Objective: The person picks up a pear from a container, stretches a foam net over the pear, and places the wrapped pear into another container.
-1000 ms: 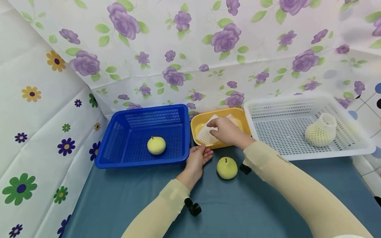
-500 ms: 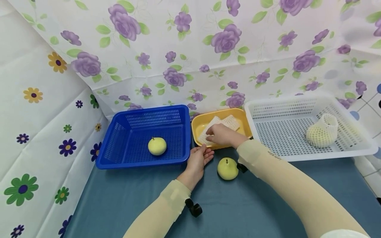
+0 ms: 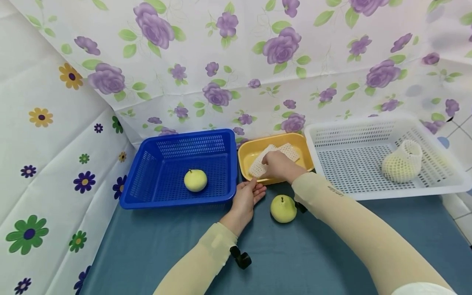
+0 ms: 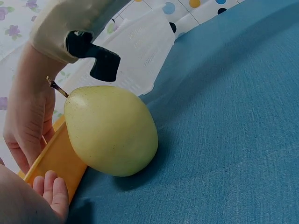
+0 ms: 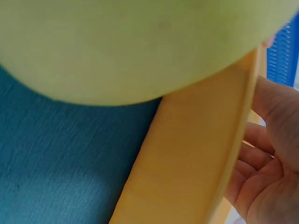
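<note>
Pear (image 3: 195,180) in blue basket (image 3: 171,201), netted pear (image 3: 400,167) in white basket (image 3: 352,166), nets (image 3: 289,152) in yellow tray (image 3: 248,152), right grip (image 3: 279,166) unclear, left grip (image 3: 243,200) released

Three containers stood in a row on the table (image 3: 273,258): the left basket (image 3: 177,203), the tray (image 3: 248,155) in the middle, and the right basket (image 3: 346,164). A curtain (image 3: 221,61) hung behind the row. One pear (image 3: 196,181) sat inside the left basket, right of its centre. A netted pear (image 3: 400,164) lay toward the right end of the right basket. The tray contained a front net (image 3: 256,167) and, behind it to the right, a rear net (image 3: 289,151). The right hand (image 3: 278,166) was in the tray, at the front net. The left hand (image 3: 244,199) was at the tray's front edge. A loose pear (image 3: 283,209) rested on the table, in front of the tray.
</note>
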`<state>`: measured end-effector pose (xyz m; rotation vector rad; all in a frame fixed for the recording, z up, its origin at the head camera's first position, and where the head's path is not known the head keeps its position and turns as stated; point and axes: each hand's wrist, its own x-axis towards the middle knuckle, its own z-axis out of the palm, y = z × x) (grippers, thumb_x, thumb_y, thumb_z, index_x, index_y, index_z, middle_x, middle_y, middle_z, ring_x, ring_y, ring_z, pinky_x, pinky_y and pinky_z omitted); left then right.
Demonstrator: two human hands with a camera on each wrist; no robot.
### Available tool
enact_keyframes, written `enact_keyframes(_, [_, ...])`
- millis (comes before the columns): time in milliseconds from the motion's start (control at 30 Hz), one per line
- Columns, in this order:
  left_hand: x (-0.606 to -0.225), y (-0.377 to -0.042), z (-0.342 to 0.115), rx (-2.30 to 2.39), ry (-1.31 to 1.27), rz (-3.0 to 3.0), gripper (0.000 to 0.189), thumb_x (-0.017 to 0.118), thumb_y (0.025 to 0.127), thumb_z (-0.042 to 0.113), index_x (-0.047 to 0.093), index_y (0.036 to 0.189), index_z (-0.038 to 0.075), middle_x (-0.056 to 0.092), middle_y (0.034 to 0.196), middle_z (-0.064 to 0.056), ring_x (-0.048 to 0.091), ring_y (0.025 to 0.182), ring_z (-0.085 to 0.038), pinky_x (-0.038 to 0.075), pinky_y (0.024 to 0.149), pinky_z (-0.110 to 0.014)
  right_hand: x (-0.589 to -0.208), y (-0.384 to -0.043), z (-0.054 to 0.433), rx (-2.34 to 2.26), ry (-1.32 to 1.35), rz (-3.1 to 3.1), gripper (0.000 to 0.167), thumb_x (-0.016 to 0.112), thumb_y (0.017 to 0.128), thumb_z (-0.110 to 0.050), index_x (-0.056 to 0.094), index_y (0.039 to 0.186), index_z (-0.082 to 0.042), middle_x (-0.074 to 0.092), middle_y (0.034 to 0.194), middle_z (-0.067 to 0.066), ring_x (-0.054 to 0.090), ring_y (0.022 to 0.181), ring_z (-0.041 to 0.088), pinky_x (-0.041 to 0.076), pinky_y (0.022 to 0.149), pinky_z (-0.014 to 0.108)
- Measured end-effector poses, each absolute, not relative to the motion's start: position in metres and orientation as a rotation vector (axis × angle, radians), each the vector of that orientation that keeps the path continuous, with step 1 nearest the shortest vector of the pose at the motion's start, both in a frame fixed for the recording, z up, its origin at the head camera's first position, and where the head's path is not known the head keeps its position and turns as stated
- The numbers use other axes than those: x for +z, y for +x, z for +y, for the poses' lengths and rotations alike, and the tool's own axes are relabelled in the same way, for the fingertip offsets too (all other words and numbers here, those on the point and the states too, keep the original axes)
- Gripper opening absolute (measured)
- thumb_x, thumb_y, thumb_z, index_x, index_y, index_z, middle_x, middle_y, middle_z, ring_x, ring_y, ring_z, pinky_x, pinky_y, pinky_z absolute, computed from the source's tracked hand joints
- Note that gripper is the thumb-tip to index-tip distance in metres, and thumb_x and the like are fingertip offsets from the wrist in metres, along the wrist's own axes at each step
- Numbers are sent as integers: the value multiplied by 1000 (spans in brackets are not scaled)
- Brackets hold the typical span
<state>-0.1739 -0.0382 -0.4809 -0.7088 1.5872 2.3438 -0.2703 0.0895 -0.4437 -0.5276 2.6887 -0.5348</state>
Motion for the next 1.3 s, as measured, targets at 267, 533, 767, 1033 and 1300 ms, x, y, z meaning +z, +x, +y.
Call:
enact_keyframes(267, [-482,-174,-38,2349,-713,1583,23,51,97,25,50,108,5,61,97,-10,66,93,-21,54,87,-35,-445,-271,86,-461,-656,2719,14,68,82,-18,74,92,-10,72,96,5,65,94,22,53,85,37])
enact_keyframes(533, [-480,-174,-35,2367,-720,1580,21,51,97,24,49,107,6,62,98,-10,67,90,-20,53,89,-36,-441,-269,97,-562,-703,2791,12,64,84,-10,75,88,-10,72,88,3,66,86,19,54,80,35])
enact_keyframes(767, [-483,-174,-32,2429,-766,1589,21,48,98,24,46,108,6,60,99,-12,65,92,-22,53,89,-38,-431,-267,102,-712,-653,2815,16,64,85,-11,74,97,-10,72,98,5,67,93,20,56,80,35])
enact_keyframes(1033, [-487,-179,-31,2460,-841,1612,24,47,99,29,48,108,7,59,96,-9,65,91,-20,54,87,-34,-411,-259,110,-824,-644,2894,16,63,87,-15,74,98,-13,72,96,3,67,83,16,56,73,34])
enact_keyframes(1300, [-484,-177,-31,2455,-841,1585,24,46,99,29,47,110,8,58,96,-8,64,91,-20,54,86,-34,-395,-248,120,-994,-633,2931,14,63,88,-17,74,97,-15,72,92,0,65,76,11,55,68,30])
